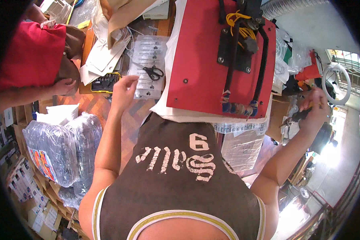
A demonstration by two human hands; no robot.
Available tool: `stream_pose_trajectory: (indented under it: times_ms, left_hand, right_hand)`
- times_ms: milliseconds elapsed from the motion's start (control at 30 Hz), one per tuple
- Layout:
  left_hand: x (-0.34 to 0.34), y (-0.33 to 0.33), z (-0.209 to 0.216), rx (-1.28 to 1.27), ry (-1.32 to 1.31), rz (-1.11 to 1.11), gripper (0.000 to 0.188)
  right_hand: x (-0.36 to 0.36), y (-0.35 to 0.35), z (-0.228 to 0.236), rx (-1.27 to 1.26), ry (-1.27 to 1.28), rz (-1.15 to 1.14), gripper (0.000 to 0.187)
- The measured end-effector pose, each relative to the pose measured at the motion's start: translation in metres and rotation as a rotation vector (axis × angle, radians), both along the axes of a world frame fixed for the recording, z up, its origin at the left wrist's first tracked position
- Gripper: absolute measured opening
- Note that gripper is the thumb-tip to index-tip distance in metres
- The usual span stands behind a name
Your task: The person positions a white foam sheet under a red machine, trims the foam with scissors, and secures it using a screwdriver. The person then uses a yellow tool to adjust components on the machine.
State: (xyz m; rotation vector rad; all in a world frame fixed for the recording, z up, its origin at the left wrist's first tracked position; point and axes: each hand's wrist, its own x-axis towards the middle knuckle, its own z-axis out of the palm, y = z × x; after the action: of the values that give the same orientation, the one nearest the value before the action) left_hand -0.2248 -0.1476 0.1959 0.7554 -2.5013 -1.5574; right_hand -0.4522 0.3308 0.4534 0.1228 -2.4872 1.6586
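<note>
My left hand (125,93) is at the edge of the bench, its fingers loosely bent and apart, with nothing visible in them. Beside its fingertips lie sheets of printed clear plastic (147,60), and black-handled scissors (153,73) rest on top. Stretched out to the far right, my right hand (317,107) has its fingers curled around something dark (302,115), which I cannot make out. In front of me stands a red board (200,52) with a black metal handle (231,60) and a bundle of yellow cord (238,22); white cloth or foam shows beneath it.
An open black-and-yellow bit case (105,82) sits near papers (104,56). Plastic-wrapped bundles (52,148) stand at left. Another person in red (34,60) is at the upper left. A wrapped box (242,150) is under the board, and a white ring (337,84) hangs at right.
</note>
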Motion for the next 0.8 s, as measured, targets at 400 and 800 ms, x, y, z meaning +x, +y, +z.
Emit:
stream_pose_trajectory:
  times_ms: [400, 800]
  left_hand:
    - [0.035, 0.031, -0.009, 0.099, -0.004, -0.283, 0.023]
    - [0.072, 0.126, -0.001, -0.215, 0.133, -0.335, 0.027]
  right_hand:
    - [0.114, 0.107, -0.103, 0.566, -0.184, -0.047, 0.026]
    - [0.088, 0.134, -0.170, 0.616, 0.029, 0.301, 0.020]
